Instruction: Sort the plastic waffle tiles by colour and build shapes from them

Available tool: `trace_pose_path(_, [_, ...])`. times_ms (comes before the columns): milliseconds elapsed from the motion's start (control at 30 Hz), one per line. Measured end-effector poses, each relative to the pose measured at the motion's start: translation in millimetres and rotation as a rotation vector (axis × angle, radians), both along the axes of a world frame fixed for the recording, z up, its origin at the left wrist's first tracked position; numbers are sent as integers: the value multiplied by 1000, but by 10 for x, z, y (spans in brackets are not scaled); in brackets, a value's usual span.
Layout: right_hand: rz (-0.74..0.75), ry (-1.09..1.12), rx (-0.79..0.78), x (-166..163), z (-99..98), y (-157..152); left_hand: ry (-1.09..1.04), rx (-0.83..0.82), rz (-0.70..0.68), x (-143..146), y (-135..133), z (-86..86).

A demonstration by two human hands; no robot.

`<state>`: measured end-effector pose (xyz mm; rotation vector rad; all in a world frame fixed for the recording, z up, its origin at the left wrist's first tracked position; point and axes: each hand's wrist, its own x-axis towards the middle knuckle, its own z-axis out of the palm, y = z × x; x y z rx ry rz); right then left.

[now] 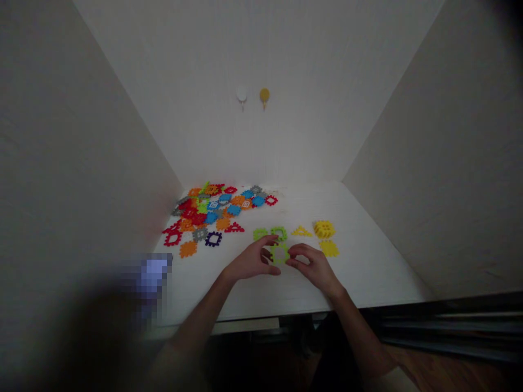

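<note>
As the head view looks down on a smooth white tabletop (363, 261), flat pieces with notched edges, apparently plastic, lie spread across it. At the left lies a mixed heap (196, 212) of red, orange, blue, grey and green pieces, most of them square, some solid and some cut out as frames. Toward its near side are an orange square (188, 249), a dark blue frame (213, 233) and a red triangle (234, 228). Pale, plain walls (261, 147) enclose the tabletop at the back and on both sides; the back one bears a white hook (242, 94) and a yellow hook (265, 95), each with a round head.

To the right lie a yellow triangle (301, 233), a yellow stack (324, 229) and, just before it, a yellow square (329, 248).

Between the hands is a light green square (280, 262) (its centre is a round opening). The right hand (314, 267) pinches its right edge between thumb and fingertips. The left hand (249, 260) curves around its left side, thumb and fingers wide apart; whether they touch it cannot be told. Just beyond lie two more green pieces (260, 234).
</note>
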<state>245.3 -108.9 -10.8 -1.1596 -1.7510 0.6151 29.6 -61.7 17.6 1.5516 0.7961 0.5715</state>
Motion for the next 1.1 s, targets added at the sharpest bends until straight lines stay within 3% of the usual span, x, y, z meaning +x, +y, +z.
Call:
trace_pose_path(133, [-38, 22, 41, 33, -68, 135, 58, 247, 147, -10, 10, -78])
trace_pose_path(433, [-127, -160, 128, 72, -100, 436, 323, 631, 286, 133, 333, -176])
trace_pose_path(600, [-213, -302, 124, 56, -228, 559, 458, 697, 276, 205, 514, -211])
trace_pose_path(800, [-179, -390, 78, 61, -287, 591, 528, 694, 243, 209, 585, -296])
trace_pose_path(1100, [-172, -447, 52, 60, -295, 605, 577, 713, 229, 229, 601, -289])
